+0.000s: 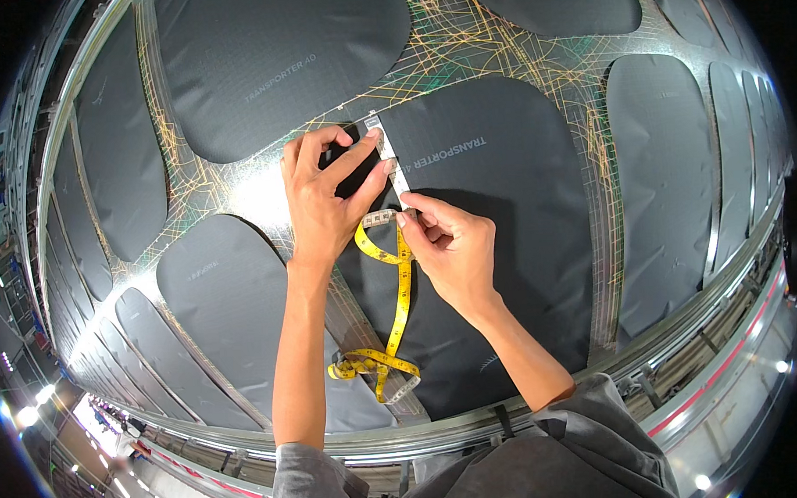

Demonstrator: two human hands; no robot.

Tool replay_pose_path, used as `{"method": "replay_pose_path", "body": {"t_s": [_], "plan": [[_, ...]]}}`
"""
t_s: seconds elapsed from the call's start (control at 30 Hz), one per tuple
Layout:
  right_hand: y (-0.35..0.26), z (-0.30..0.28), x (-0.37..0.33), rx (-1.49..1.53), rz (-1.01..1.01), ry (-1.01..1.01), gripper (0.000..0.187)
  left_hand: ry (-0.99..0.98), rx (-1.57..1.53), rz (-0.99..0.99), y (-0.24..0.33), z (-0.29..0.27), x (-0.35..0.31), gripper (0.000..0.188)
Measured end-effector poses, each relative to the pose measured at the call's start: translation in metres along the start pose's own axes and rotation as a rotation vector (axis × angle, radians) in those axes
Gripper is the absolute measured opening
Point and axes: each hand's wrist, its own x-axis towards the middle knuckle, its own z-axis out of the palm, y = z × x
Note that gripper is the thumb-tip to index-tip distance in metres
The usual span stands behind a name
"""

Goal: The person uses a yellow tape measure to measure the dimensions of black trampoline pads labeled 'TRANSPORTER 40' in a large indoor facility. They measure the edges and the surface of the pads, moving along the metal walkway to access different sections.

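A soft measuring tape (404,288), yellow on one face and whitish on the other, lies across a large dark grey fabric panel (514,289). My left hand (316,195) holds the tape's white end down near the panel's upper edge, index fingertip and thumb on it. Lower along the same strip, my right hand (455,247) pinches the tape between thumb and index finger, its other fingers curled. Between the hands the strip runs straight and slanting. Below them the tape loops loosely toward me and ends in a tangled bunch near the table's front edge.
More dark rounded panels, such as one at upper left (269,60), cover the shiny work surface (256,197). Criss-crossing yellow and green lines (461,36) fill the gaps. A metal rail (335,443) borders the near side, close to my body.
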Motion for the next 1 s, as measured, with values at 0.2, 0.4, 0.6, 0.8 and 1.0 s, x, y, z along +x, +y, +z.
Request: {"method": "replay_pose_path", "body": {"t_s": [0.2, 0.4, 0.6, 0.8, 1.0], "plan": [[-0.0005, 0.0003, -0.001, 0.002, -0.003, 0.007, 0.024, 0.001, 0.008, -0.002, 0.0013, -0.0005, -0.0002, 0.04], [-0.0001, 0.0023, 0.0004, 0.003, 0.0, 0.024, 0.024, 0.006, -0.008, 0.006, -0.0008, 0.0015, 0.0018, 0.04], [0.0008, 0.0014, -0.0014, 0.018, -0.013, 0.011, 0.024, 0.007, -0.002, 0.012, 0.0007, -0.0002, 0.0008, 0.04], [-0.0006, 0.0007, -0.0009, 0.004, -0.013, 0.009, 0.024, 0.011, -0.005, 0.015, 0.0004, -0.0001, 0.0011, 0.04], [0.0003, 0.0015, -0.0014, 0.027, -0.012, 0.013, 0.024, 0.013, 0.0, 0.011, 0.0008, 0.0004, 0.0007, 0.04]]}}
